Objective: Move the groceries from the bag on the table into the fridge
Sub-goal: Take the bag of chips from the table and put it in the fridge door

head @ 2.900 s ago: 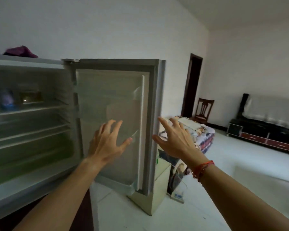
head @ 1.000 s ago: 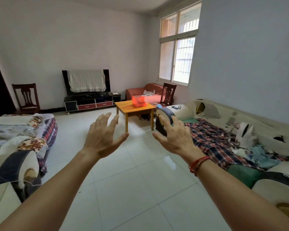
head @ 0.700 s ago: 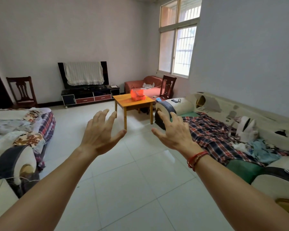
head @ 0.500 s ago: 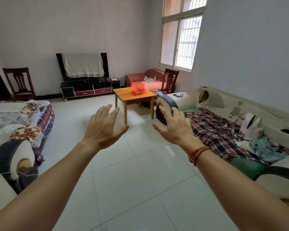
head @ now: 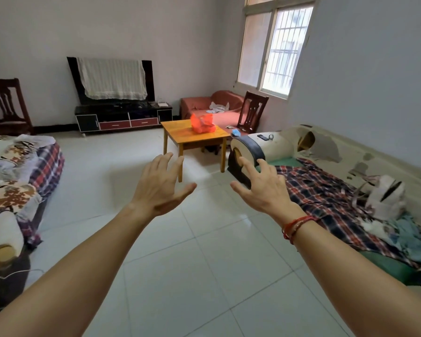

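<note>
A red plastic bag (head: 203, 123) sits on a small orange wooden table (head: 180, 135) across the room, straight ahead. My left hand (head: 161, 186) and my right hand (head: 263, 189) are stretched out in front of me at chest height, fingers spread, holding nothing. Both hands are well short of the table, with white tiled floor (head: 192, 251) between us. The fridge is out of view.
A long sofa (head: 331, 190) draped with a plaid cloth and clothes runs along the right wall. Another sofa (head: 22, 171) piled with blankets is on the left. A TV stand (head: 123, 116), two wooden chairs (head: 252, 111) and a red couch (head: 212, 105) line the far side.
I have turned from the open fridge to face the room. Over the last second the table and bag have come closer. Both hands stay raised and spread.
</note>
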{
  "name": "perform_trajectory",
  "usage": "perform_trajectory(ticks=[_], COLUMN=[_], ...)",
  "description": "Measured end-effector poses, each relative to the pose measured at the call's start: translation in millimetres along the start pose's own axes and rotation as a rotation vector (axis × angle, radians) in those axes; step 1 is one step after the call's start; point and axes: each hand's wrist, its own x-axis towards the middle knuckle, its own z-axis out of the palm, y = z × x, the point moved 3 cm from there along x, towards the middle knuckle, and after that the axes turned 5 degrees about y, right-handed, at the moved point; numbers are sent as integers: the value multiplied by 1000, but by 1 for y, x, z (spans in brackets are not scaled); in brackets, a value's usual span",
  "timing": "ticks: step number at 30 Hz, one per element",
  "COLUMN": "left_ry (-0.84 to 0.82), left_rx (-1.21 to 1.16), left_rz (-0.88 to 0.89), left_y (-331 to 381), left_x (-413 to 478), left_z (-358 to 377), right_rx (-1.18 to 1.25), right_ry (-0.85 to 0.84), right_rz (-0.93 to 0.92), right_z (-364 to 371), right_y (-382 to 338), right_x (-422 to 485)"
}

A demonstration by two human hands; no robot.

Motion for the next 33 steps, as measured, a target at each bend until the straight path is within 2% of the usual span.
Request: perform_trajectory(ticks=[11, 23, 33], left_ry=[-41, -80, -109], left_rx=[-20, 5, 3], left_rz=[50, 2, -28], left_y=[-30, -54, -86], left_x=[144, 337, 470], left_z=[95, 224, 321], right_rx=[6, 29, 28], right_ry=[-25, -55, -125], right_rz=[53, 16, 3], right_z=[73, 170, 240], right_y=[43, 125, 160], right_x=[142, 349, 487])
